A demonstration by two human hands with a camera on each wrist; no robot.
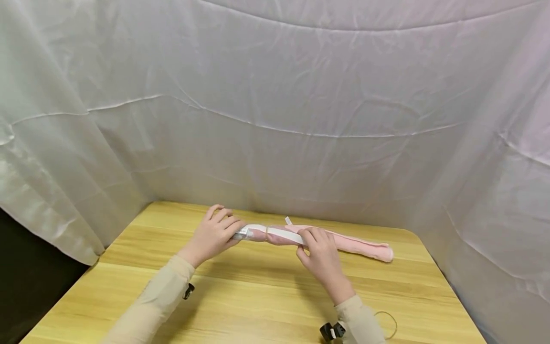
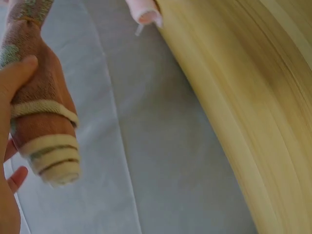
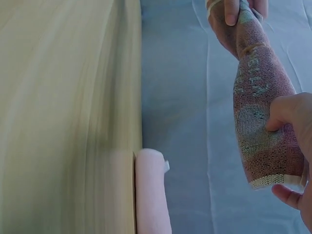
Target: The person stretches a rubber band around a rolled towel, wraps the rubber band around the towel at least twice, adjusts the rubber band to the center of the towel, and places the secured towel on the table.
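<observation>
Both hands hold a rolled towel [image 1: 281, 236], mauve with white and grey parts, cinched near its middle by a thin rubber band [image 1: 267, 233]. My left hand [image 1: 215, 234] grips its left end; in the left wrist view the thumb lies along the roll, whose layered end [image 2: 58, 170] has cream edges. Toward the right end, my right hand [image 1: 320, 255] holds the roll between thumb and fingers. Pale lettering and a white hem show on the towel [image 3: 263, 122] in the right wrist view, where it narrows at the band.
A pink rolled towel [image 1: 365, 247] with a small white tag [image 1: 288, 220] lies along the back of the wooden table [image 1: 240, 296], behind the right hand. Near the right sleeve is a loose thin loop [image 1: 394, 320]. Grey-white curtains [image 1: 275, 110] hang behind and at both sides.
</observation>
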